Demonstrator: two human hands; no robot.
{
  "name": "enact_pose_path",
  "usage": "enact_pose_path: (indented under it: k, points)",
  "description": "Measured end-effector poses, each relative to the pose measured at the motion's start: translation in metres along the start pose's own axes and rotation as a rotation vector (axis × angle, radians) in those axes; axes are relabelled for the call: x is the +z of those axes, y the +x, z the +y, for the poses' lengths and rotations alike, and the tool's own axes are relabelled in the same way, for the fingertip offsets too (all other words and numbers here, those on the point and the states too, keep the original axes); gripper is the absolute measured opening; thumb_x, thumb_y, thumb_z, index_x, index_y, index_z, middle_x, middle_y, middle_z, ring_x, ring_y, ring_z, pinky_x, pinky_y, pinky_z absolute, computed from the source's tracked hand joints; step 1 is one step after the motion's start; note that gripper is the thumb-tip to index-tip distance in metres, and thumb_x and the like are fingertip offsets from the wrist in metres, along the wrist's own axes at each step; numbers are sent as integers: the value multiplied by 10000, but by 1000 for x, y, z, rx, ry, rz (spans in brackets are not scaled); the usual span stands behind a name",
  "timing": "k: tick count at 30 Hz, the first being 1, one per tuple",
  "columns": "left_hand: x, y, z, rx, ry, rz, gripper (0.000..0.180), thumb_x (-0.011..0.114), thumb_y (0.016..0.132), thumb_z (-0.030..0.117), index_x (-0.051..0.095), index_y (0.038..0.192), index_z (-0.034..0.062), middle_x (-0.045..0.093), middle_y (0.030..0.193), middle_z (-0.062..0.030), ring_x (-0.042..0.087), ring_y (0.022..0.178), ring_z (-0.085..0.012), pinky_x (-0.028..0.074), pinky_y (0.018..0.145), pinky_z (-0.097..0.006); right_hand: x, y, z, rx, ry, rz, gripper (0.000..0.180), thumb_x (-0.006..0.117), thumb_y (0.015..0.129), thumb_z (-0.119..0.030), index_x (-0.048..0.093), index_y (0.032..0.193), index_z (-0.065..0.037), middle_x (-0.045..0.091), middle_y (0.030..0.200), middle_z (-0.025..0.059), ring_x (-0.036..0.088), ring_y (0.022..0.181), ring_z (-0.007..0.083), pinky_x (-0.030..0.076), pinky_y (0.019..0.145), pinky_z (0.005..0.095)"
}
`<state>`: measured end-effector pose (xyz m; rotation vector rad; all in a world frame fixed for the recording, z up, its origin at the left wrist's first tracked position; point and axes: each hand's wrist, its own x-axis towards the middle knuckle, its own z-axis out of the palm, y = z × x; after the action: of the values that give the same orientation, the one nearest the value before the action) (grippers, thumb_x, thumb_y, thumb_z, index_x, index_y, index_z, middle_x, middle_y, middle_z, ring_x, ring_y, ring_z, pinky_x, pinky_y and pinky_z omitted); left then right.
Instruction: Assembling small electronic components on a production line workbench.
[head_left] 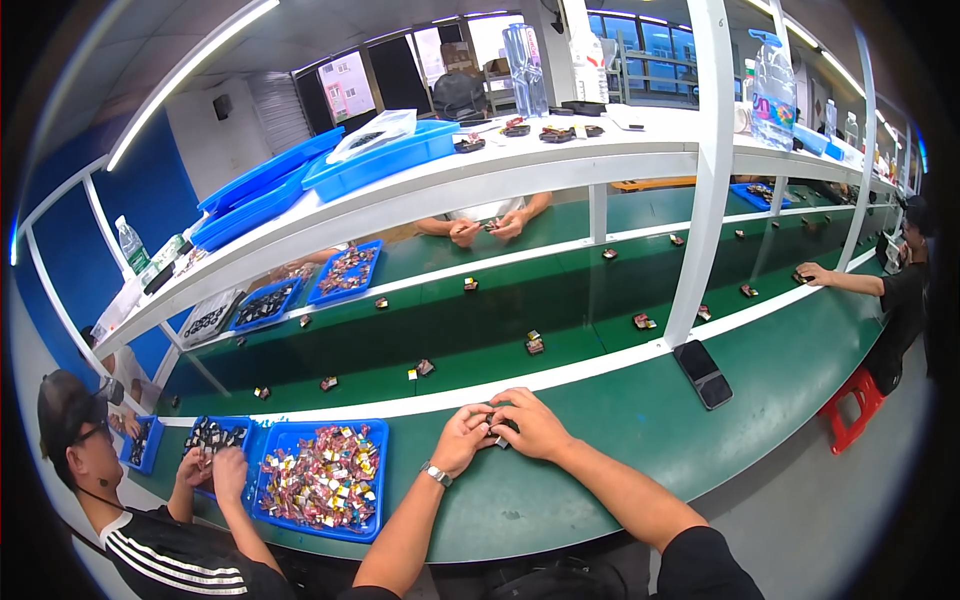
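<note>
Over the green work surface (580,410), my left hand (458,442) and my right hand (540,428) meet with fingers bent around one small dark part (497,438). A light-coloured bit shows at its lower edge; my fingers hide most of the rest, so its exact kind cannot be told. Left of my forearm stands a blue tray (384,470) heaped with small reddish pieces that carry white and yellow patches. A black phone (703,374) lies to the right of my hands, by the white rail.
Beyond the white rail (590,372), a green conveyor belt (480,330) carries several small assemblies. A white post (708,180) rises from the rail to an overhead shelf (640,150) with blue trays and bottles. Co-workers sit at left (150,500), opposite and at far right; a red stool (853,408) stands at right.
</note>
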<state>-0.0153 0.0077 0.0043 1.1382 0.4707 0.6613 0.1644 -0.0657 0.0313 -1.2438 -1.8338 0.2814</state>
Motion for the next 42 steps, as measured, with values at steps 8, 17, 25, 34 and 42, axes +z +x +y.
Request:
enact_pose_path:
  k: [8, 17, 25, 34, 42]
  points:
    - [-2, 2, -1, 13, -31, -11, 273, 517, 961, 46, 463, 1229, 38, 593, 1235, -118, 616, 1062, -177, 539, 877, -315, 11, -5, 4, 44, 77, 88, 118, 718, 787, -120, 712, 889, -62, 605, 1141, 72, 515, 1141, 264, 437, 962, 370]
    - [-3, 2, -1, 17, -44, -3, 258, 522, 960, 49, 467, 1212, 39, 581, 1265, -132, 613, 1075, -187, 538, 882, -327, 17, -6, 4, 96, 91, 140, 154, 735, 755, -105, 733, 906, -76, 621, 1152, 74, 524, 1140, 266, 442, 972, 371]
    - [0, 2, -4, 43, -6, 17, 210, 478, 966, 4, 471, 1173, 40, 573, 1272, -125, 613, 1064, -168, 542, 876, -303, 22, -5, 2, 92, 125, 138, 178, 706, 749, -54, 729, 925, -73, 604, 1195, 68, 497, 1179, 272, 430, 998, 369]
    - [-3, 2, -3, 64, -85, 16, 194, 536, 948, 27, 485, 1132, 59, 563, 1296, -134, 603, 1103, -204, 536, 905, -354, 15, -4, -5, 29, 5, 169, 186, 698, 732, -43, 725, 914, -67, 600, 1210, 72, 480, 1211, 287, 415, 1022, 384]
    - [-2, 2, -5, 68, -83, 21, 198, 529, 953, 25, 484, 1144, 54, 567, 1295, -126, 608, 1087, -179, 536, 890, -330, 23, -5, -2, 65, 41, 235, 180, 698, 728, -34, 736, 896, -85, 609, 1213, 58, 484, 1215, 289, 435, 1003, 383]
